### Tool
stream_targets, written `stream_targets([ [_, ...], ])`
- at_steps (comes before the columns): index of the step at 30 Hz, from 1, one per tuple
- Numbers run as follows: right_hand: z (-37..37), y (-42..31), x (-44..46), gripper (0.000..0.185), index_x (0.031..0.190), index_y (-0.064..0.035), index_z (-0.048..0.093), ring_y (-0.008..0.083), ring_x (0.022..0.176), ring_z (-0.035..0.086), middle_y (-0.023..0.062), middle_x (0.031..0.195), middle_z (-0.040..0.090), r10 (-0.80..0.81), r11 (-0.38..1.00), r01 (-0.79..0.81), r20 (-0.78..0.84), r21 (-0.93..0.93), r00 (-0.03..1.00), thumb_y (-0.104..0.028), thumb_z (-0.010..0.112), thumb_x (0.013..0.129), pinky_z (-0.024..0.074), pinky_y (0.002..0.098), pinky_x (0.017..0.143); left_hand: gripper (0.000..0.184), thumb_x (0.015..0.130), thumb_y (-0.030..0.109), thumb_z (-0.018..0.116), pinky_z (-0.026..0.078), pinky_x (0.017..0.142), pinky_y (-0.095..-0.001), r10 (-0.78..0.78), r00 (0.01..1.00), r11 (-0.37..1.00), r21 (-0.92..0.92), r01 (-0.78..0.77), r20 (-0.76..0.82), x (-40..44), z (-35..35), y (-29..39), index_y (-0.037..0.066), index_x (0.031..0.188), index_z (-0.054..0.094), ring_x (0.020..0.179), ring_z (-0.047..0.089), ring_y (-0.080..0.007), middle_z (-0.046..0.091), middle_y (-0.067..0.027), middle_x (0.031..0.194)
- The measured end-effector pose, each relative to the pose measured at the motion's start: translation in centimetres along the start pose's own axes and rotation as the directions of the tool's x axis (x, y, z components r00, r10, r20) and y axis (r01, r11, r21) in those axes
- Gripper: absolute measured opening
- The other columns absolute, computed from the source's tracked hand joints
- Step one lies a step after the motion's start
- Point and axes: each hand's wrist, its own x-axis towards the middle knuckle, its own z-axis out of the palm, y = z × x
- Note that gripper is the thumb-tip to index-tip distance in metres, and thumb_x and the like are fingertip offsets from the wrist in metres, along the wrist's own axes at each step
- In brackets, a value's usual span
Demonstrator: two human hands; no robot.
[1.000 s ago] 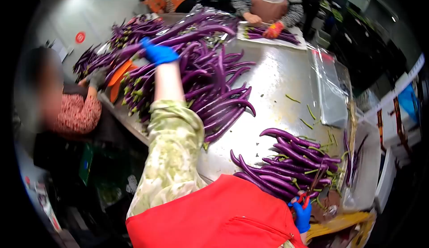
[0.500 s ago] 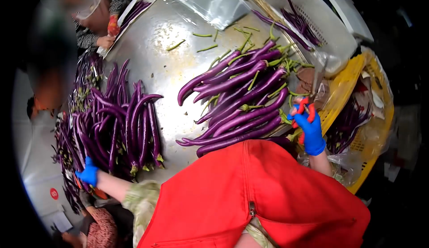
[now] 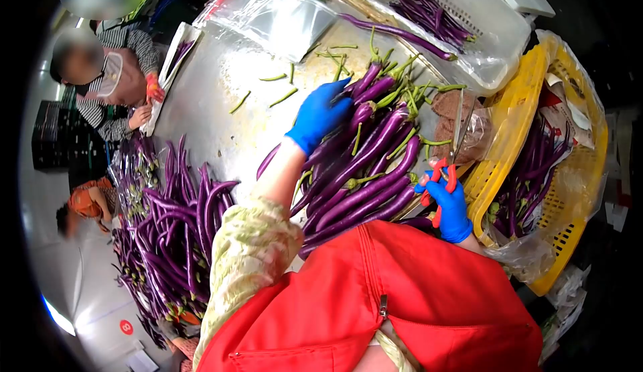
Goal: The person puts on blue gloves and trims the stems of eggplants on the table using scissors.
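My left hand [image 3: 320, 114], in a blue glove, reaches over the upper left part of a pile of purple eggplants [image 3: 375, 141]. Its fingers are spread at the eggplants near their stem ends; whether they press on one is unclear. At the right of the pile, my right hand [image 3: 450, 212], gloved in blue, is closed round the red handles of a pair of scissors [image 3: 447, 176]. The blades point up, away from me. Cut green stems [image 3: 284, 97] lie loose beyond the pile on the metal table [image 3: 207, 127].
A second eggplant heap [image 3: 177, 231] lies at left. A white basket [image 3: 495, 57] and a yellow basket [image 3: 583, 218] at right hold eggplants. Clear plastic bags [image 3: 274, 23] are at the back, a brown cloth [image 3: 445, 114] by the blades. Another person's hands [image 3: 142, 116] touch a white tray [image 3: 167, 70].
My left hand has moved from the left heap over to the eggplant pile in the middle. My right hand still holds the scissors. The whole view has shifted.
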Motion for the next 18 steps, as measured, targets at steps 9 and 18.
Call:
stream_targets([
  [9,-1.1,1.9,1.4,0.048,0.128,0.0023,0.038,0.0180,0.083,0.058,0.0082,0.094,0.056,0.116,0.993,-0.116,-0.014,-0.022,0.993,-0.012,0.055,0.085,0.0468,0.0293,0.072,0.071,0.080,0.037,0.066,0.044,0.086,-0.0416,0.078,0.948,0.969,0.200,-0.145,0.308,-1.8,2.5,2.5,0.005,0.136,0.038,0.100,0.053,-0.0397,0.055,-0.0258,0.107],
  [18,-2.2,3.0,2.4,0.040,0.123,-0.0020,0.040,0.0224,0.081,0.059,0.0104,0.089,0.056,0.095,0.978,-0.085,-0.040,0.190,0.995,-0.011,0.053,0.087,0.0498,0.0378,0.074,0.042,0.082,0.022,0.062,0.045,0.086,-0.0341,-0.270,0.945,0.876,0.362,0.320,-0.183,-6.0,-2.3,-4.9,0.003,0.119,0.057,0.095,0.060,-0.0255,0.061,-0.0181,0.102],
])
